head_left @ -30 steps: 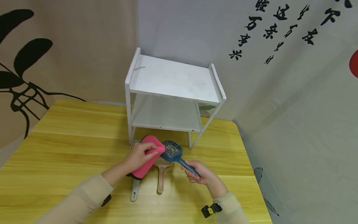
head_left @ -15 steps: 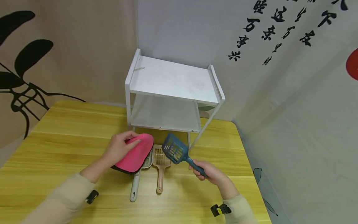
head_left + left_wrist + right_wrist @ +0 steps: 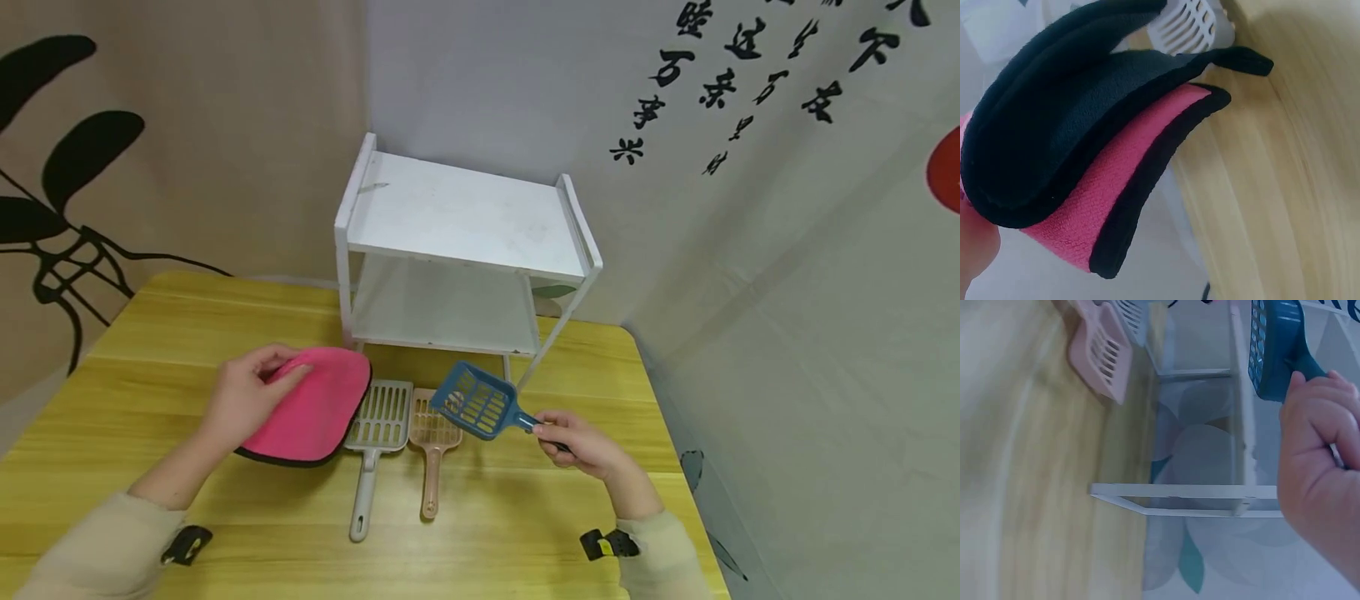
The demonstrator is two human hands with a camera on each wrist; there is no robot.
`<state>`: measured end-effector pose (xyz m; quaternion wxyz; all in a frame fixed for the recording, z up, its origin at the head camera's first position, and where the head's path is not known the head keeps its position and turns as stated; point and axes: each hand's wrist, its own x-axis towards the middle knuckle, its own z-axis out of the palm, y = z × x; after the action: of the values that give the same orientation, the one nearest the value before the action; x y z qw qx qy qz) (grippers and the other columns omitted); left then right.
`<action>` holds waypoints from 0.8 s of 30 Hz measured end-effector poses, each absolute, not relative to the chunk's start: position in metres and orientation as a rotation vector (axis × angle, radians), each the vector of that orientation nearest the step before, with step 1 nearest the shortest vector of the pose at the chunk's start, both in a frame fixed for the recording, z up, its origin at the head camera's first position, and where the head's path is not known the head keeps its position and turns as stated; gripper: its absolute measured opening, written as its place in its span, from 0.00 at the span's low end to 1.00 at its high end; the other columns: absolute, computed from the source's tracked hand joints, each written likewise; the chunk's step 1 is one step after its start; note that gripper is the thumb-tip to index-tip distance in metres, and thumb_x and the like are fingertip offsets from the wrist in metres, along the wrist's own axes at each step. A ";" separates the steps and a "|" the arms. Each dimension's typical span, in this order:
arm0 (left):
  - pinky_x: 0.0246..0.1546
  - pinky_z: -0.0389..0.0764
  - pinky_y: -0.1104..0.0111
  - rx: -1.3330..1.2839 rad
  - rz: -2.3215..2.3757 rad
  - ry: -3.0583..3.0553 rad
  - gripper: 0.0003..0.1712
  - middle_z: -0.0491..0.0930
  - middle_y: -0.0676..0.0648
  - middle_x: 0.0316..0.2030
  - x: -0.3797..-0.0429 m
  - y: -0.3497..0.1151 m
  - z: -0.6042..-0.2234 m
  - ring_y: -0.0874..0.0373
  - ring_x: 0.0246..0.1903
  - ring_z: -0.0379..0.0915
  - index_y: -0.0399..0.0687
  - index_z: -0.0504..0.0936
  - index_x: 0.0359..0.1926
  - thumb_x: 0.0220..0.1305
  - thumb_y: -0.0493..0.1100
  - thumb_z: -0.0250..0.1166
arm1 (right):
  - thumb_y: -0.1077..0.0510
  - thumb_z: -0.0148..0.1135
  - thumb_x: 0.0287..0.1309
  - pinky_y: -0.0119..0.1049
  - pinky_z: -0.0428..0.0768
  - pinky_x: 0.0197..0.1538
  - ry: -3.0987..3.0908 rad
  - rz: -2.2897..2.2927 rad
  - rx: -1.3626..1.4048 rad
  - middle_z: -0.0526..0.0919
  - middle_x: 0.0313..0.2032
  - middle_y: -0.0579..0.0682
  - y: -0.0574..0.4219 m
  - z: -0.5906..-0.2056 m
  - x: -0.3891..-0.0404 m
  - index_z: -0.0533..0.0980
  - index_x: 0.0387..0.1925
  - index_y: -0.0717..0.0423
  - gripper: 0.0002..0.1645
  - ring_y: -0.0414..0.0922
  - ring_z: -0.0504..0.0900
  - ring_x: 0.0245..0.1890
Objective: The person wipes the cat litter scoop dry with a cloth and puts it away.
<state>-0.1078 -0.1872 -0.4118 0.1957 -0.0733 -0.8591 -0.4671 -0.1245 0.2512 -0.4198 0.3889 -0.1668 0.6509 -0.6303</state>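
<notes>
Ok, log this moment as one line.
left hand: holds pink cloth | right hand: holds blue scoop | table: grey scoop, tan scoop side by side | white shelf: behind them

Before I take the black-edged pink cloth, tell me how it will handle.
The black-edged pink cloth is probably floppy, since it curves over in the left wrist view. It's likely light: the left hand pinches it near one edge.

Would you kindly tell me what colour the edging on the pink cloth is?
The edging is black, clearest in the left wrist view.
</notes>
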 end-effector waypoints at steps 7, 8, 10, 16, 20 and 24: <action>0.19 0.66 0.82 -0.153 -1.341 -2.301 0.07 0.74 0.81 0.25 -0.103 -0.211 -0.406 0.78 0.20 0.69 0.35 0.82 0.33 0.51 0.30 0.69 | 0.59 0.44 0.70 0.34 0.48 0.19 1.679 -1.600 -0.466 0.67 0.17 0.37 0.251 -0.393 -0.132 0.71 0.34 0.50 0.09 0.32 0.55 0.11; 0.18 0.66 0.82 -0.147 -1.337 -2.296 0.07 0.74 0.81 0.24 -0.102 -0.214 -0.405 0.78 0.19 0.68 0.35 0.81 0.33 0.51 0.30 0.69 | 0.59 0.45 0.70 0.36 0.47 0.19 1.685 -1.597 -0.473 0.67 0.17 0.37 0.251 -0.389 -0.133 0.70 0.34 0.50 0.09 0.33 0.55 0.11; 0.17 0.66 0.82 -0.121 -1.324 -2.294 0.07 0.74 0.82 0.24 -0.102 -0.221 -0.404 0.78 0.19 0.68 0.35 0.81 0.33 0.51 0.30 0.69 | 0.59 0.45 0.70 0.38 0.47 0.20 1.694 -1.593 -0.485 0.67 0.17 0.38 0.251 -0.381 -0.134 0.70 0.33 0.50 0.09 0.34 0.54 0.12; 0.18 0.67 0.82 -0.024 -1.287 -2.335 0.04 0.73 0.82 0.23 -0.102 -0.237 -0.405 0.79 0.19 0.68 0.43 0.81 0.33 0.55 0.36 0.68 | 0.58 0.47 0.69 0.36 0.48 0.20 1.718 -1.577 -0.543 0.67 0.18 0.38 0.250 -0.357 -0.139 0.70 0.34 0.50 0.07 0.36 0.53 0.12; 0.17 0.67 0.82 0.025 -1.306 -2.334 0.04 0.73 0.82 0.23 -0.103 -0.242 -0.408 0.78 0.18 0.68 0.51 0.81 0.32 0.57 0.38 0.67 | 0.57 0.47 0.69 0.37 0.47 0.21 1.729 -1.564 -0.572 0.66 0.18 0.39 0.247 -0.338 -0.142 0.70 0.34 0.51 0.06 0.38 0.52 0.12; 0.17 0.67 0.82 0.064 -1.299 -2.347 0.07 0.72 0.83 0.23 -0.103 -0.244 -0.410 0.79 0.17 0.68 0.58 0.80 0.32 0.57 0.39 0.66 | 0.58 0.46 0.69 0.37 0.47 0.21 1.717 -1.577 -0.621 0.67 0.19 0.39 0.244 -0.320 -0.147 0.70 0.34 0.51 0.07 0.39 0.51 0.12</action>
<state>-0.1032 -0.2442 -0.4097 0.2271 0.0234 -0.8519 -0.4714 -0.1473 0.2444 -0.3203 0.3567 -0.2405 0.6648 -0.6107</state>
